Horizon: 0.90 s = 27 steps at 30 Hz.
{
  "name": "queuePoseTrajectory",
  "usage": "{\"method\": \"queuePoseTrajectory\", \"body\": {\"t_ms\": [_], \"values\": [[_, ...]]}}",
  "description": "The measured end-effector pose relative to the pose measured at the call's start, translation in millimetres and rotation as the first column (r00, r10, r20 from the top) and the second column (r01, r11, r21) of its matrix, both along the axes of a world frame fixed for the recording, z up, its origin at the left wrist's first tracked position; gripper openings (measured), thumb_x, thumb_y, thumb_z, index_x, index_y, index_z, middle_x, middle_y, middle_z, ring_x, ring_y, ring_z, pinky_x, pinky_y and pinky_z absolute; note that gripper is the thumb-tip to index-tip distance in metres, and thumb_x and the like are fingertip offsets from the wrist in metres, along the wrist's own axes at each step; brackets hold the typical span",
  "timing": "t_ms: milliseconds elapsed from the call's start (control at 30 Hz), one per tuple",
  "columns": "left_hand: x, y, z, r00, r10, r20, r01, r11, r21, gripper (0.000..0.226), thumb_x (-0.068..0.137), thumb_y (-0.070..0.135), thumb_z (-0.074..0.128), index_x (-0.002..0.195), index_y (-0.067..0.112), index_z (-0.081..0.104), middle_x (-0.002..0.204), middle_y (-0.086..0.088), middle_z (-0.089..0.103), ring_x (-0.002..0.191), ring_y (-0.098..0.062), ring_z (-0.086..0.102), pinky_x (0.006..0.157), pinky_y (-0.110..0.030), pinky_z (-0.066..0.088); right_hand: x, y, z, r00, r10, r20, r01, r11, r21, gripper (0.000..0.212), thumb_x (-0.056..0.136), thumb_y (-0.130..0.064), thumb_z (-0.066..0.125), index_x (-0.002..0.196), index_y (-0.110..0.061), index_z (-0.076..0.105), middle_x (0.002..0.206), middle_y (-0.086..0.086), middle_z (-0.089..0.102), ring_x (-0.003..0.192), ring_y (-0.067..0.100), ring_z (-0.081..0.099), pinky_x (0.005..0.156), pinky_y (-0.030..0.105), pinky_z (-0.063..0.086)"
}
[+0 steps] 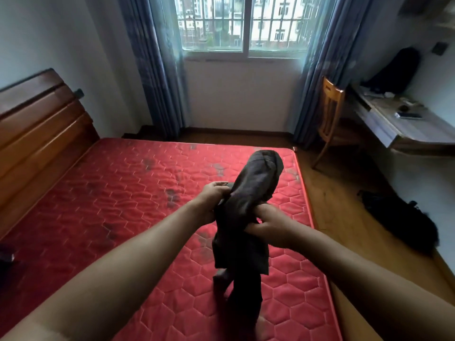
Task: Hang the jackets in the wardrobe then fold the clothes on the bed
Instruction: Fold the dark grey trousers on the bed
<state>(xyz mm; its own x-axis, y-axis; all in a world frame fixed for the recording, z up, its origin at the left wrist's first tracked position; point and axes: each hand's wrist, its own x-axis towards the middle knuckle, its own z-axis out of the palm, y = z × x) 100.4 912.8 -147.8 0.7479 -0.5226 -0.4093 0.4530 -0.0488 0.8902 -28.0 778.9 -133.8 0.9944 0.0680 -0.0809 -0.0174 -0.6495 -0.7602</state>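
Observation:
A dark grey garment [248, 190] hangs in the air above the red quilted mattress [118, 198]. Both my hands hold it up. My left hand [211, 200] grips its left edge and my right hand [268, 223] grips the bunched cloth on the right. The upper part of the garment bulges away from me toward the bed's far corner, and its lower end dangles down close to the mattress near me. Another dark piece of clothing [6, 253] shows at the bed's left edge, mostly cut off.
A wooden headboard [37, 119] stands at the left. Past the bed are a barred window [243, 23] and blue curtains. A wooden chair [330, 116] and a desk [403, 124] with small items stand at the right. A black bag [401, 220] lies on the floor.

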Motion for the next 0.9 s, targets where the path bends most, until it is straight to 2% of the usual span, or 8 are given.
{"method": "queuePoseTrajectory", "body": {"t_ms": [67, 133, 267, 367, 467, 567, 633, 900], "values": [[1, 1, 10, 0.999, 0.015, 0.033, -0.013, 0.998, -0.057, 0.028, 0.086, -0.016, 0.043, 0.088, 0.009, 0.055, 0.064, 0.0, 0.058, 0.047, -0.009, 0.053, 0.043, -0.017, 0.044, -8, -19, -1, 0.981, -0.036, -0.19, 0.102, 0.931, 0.35, 0.035, 0.075, -0.023, 0.072, 0.11, -0.019, 0.07, 0.109, -0.004, 0.075, 0.097, 0.001, 0.067, 0.081, 0.022, 0.053], [0, 6, 20, 0.996, 0.016, 0.082, -0.012, 0.999, -0.045, 0.032, 0.084, -0.015, 0.043, 0.097, 0.011, 0.058, 0.074, -0.004, 0.06, 0.053, -0.014, 0.054, 0.047, -0.022, 0.045, -9, -42, -1, 0.945, -0.09, -0.313, 0.27, 0.753, 0.6, 0.042, 0.077, -0.03, 0.068, 0.118, -0.025, 0.068, 0.115, -0.007, 0.074, 0.104, 0.001, 0.067, 0.088, 0.029, 0.051], [-4, 16, 39, 0.972, -0.047, 0.232, 0.057, 0.998, -0.039, 0.042, 0.081, -0.021, 0.042, 0.106, 0.009, 0.058, 0.095, -0.014, 0.058, 0.084, -0.028, 0.057, 0.067, -0.033, 0.05, 19, -74, 5, 0.83, -0.493, -0.26, 0.526, 0.537, 0.659, 0.046, 0.088, -0.016, 0.06, 0.132, -0.025, 0.051, 0.129, 0.012, 0.064, 0.098, 0.016, 0.067, 0.087, 0.044, 0.05], [-4, 28, 56, 0.908, -0.142, 0.394, 0.127, 0.99, 0.064, 0.04, 0.079, -0.021, 0.046, 0.101, 0.009, 0.059, 0.09, -0.013, 0.056, 0.081, -0.024, 0.056, 0.063, -0.03, 0.048, 37, -78, 17, 0.794, -0.607, 0.041, 0.528, 0.721, 0.448, 0.094, 0.076, 0.0, 0.074, 0.149, -0.041, 0.031, 0.144, 0.006, 0.038, 0.124, 0.022, 0.049, 0.096, 0.044, 0.047], [3, 49, 73, 0.833, -0.242, 0.498, 0.164, 0.967, 0.196, 0.035, 0.079, -0.018, 0.051, 0.095, 0.012, 0.06, 0.083, -0.008, 0.057, 0.069, -0.013, 0.059, 0.054, -0.022, 0.048, 52, -66, 29, 0.948, -0.29, 0.132, 0.29, 0.957, 0.018, 0.073, 0.067, 0.004, 0.074, 0.133, -0.024, 0.06, 0.149, 0.01, 0.042, 0.138, 0.029, 0.041, 0.112, 0.045, 0.04], [13, 70, 88, 0.732, -0.291, 0.615, 0.102, 0.941, 0.324, 0.028, 0.082, -0.013, 0.054, 0.097, 0.01, 0.06, 0.084, -0.004, 0.057, 0.074, -0.012, 0.059, 0.058, -0.019, 0.048, 56, -37, 35, 0.997, -0.076, -0.016, 0.077, 0.996, 0.043, 0.032, 0.063, -0.013, 0.071, 0.094, -0.021, 0.071, 0.103, 0.009, 0.072, 0.096, 0.027, 0.07, 0.083, 0.049, 0.06], [19, 85, 94, 0.645, -0.328, 0.691, 0.035, 0.915, 0.401, 0.027, 0.084, -0.009, 0.055, 0.103, 0.008, 0.06, 0.088, -0.003, 0.058, 0.079, -0.013, 0.058, 0.064, -0.021, 0.049, 57, -20, 34, 1.0, 0.006, -0.009, -0.006, 1.0, 0.011, 0.019, 0.065, -0.019, 0.069, 0.081, -0.029, 0.067, 0.08, -0.004, 0.07, 0.073, 0.013, 0.069, 0.065, 0.04, 0.061], [46, 157, 114, 0.367, -0.39, 0.845, -0.119, 0.881, 0.458, 0.042, 0.079, -0.012, 0.055, 0.11, 0.016, 0.055, 0.091, -0.007, 0.061, 0.077, -0.019, 0.058, 0.068, -0.041, 0.051, 75, 17, 45, 0.963, -0.015, 0.268, 0.057, 0.987, -0.151, 0.035, 0.079, -0.014, 0.065, 0.09, -0.04, 0.045, 0.083, 0.0, 0.064, 0.074, 0.021, 0.062, 0.06, 0.024, 0.045]]}}
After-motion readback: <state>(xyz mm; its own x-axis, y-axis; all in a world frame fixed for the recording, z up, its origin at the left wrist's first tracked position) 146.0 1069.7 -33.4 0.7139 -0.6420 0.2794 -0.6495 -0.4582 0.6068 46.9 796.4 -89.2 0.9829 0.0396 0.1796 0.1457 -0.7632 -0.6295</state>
